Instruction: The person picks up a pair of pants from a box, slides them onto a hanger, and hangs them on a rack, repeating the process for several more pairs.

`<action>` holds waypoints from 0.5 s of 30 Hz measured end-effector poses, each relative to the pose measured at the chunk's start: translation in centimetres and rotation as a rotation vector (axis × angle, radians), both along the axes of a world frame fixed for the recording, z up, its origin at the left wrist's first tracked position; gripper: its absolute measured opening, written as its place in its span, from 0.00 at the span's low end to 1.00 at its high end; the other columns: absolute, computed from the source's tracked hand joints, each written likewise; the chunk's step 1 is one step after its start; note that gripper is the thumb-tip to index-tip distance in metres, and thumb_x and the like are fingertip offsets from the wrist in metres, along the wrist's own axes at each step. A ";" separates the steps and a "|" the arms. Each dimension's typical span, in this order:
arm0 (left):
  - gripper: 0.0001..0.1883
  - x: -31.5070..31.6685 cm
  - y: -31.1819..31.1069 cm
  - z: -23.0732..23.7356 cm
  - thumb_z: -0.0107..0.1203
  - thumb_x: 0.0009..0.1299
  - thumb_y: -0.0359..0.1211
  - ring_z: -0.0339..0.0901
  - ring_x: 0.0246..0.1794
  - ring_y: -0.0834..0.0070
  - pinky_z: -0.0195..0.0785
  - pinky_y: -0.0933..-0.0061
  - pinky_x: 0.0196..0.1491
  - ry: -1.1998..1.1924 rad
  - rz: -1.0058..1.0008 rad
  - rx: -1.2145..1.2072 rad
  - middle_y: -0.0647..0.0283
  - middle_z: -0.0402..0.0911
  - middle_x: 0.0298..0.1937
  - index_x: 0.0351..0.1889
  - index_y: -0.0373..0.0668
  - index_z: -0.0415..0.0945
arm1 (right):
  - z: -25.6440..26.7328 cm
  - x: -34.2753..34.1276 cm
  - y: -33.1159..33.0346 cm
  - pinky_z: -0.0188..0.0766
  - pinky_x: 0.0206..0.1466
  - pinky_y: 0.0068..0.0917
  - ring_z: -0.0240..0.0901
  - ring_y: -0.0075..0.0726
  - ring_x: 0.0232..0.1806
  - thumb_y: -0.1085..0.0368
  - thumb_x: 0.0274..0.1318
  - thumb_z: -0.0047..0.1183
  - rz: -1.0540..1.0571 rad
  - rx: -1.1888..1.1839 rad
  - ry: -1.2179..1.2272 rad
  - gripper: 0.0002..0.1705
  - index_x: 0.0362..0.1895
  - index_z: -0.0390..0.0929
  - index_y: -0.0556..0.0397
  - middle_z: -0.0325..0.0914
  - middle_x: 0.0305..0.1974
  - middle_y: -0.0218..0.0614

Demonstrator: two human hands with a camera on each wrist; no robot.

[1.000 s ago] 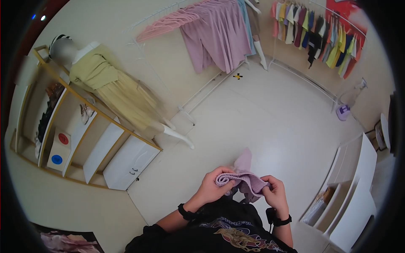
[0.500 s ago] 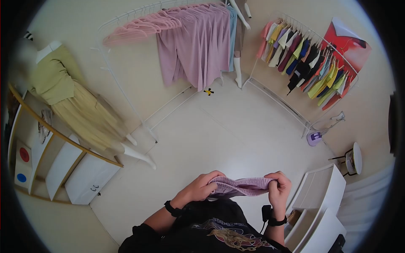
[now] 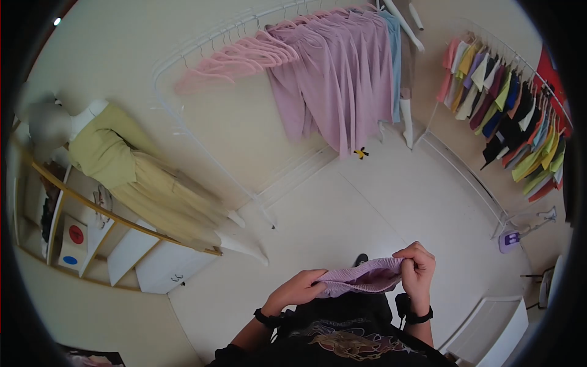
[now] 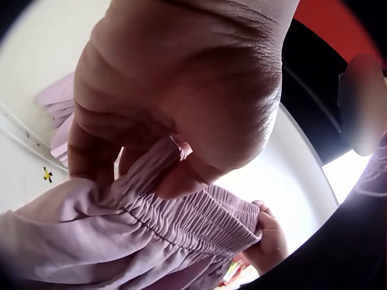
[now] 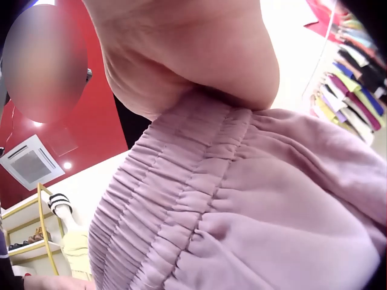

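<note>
A lilac garment with a gathered elastic waistband (image 3: 365, 276) is stretched between both hands in front of the body. My left hand (image 3: 296, 289) grips one end of the band; in the left wrist view the band (image 4: 193, 223) passes between thumb and fingers. At the other end my right hand (image 3: 418, 269) holds the band in curled fingers, most of them hidden behind the palm in the right wrist view. The band's opening faces up, and gathered cloth (image 5: 284, 199) hangs below it.
A white rack bears pink hangers (image 3: 244, 55) and lilac garments (image 3: 336, 79). To the right stands a rack of colourful small tops (image 3: 501, 116), with a purple steamer (image 3: 509, 240) below. A mannequin in yellow-green clothes (image 3: 116, 147) stands by the shelf unit (image 3: 153, 269) at left.
The waistband was bunched and folded between the hands a second ago; the hands have since drawn apart and pulled it out wide. The head view has shifted.
</note>
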State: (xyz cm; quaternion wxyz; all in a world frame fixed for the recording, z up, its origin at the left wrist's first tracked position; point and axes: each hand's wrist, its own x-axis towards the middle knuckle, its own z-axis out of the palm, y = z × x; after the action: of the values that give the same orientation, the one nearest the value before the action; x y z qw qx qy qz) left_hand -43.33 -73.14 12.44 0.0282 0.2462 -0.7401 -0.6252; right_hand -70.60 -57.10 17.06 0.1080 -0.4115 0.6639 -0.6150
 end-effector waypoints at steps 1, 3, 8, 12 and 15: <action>0.16 -1.5 -1.4 0.7 0.52 0.78 0.29 0.78 0.40 0.73 0.74 0.69 0.48 -0.025 0.014 -0.028 0.57 0.84 0.40 0.59 0.34 0.80 | -0.1 -1.8 -1.6 0.63 0.32 0.27 0.72 0.30 0.28 0.84 0.50 0.44 0.019 -0.005 0.010 0.19 0.33 0.89 0.58 0.79 0.26 0.36; 0.17 -3.6 -3.9 2.3 0.54 0.82 0.36 0.82 0.44 0.69 0.75 0.68 0.52 -0.130 0.015 -0.083 0.53 0.87 0.45 0.61 0.35 0.80 | -0.2 -4.9 -5.2 0.64 0.32 0.28 0.72 0.32 0.28 0.84 0.49 0.45 0.042 -0.021 -0.010 0.19 0.33 0.89 0.58 0.79 0.26 0.37; 0.17 -7.1 -6.4 2.8 0.50 0.77 0.29 0.83 0.49 0.66 0.75 0.69 0.59 0.004 0.352 -0.149 0.55 0.86 0.47 0.60 0.35 0.81 | 0.7 -11.1 -13.8 0.66 0.34 0.30 0.71 0.33 0.30 0.83 0.49 0.46 0.230 -0.017 -0.027 0.18 0.33 0.89 0.57 0.78 0.25 0.36; 0.20 -9.2 -9.7 3.0 0.48 0.72 0.23 0.81 0.47 0.76 0.75 0.73 0.57 -0.010 0.532 -0.176 0.62 0.83 0.44 0.61 0.34 0.81 | 0.0 -13.4 -19.8 0.66 0.35 0.31 0.71 0.35 0.30 0.83 0.49 0.46 0.328 0.010 -0.023 0.18 0.33 0.89 0.57 0.78 0.24 0.36; 0.21 -9.7 -14.0 2.3 0.53 0.68 0.20 0.81 0.49 0.75 0.75 0.72 0.57 0.080 0.713 -0.075 0.61 0.84 0.45 0.59 0.37 0.82 | -1.4 -14.6 -24.3 0.69 0.37 0.31 0.73 0.36 0.32 0.83 0.49 0.44 0.355 0.058 -0.010 0.19 0.33 0.88 0.57 0.79 0.26 0.36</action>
State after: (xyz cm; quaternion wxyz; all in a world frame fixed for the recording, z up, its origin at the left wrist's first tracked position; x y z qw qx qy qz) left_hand -53.01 -87.15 14.74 0.2826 0.4632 -0.6282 -0.5577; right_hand -85.23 -81.36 15.68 0.2301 -0.5159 0.5979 -0.5688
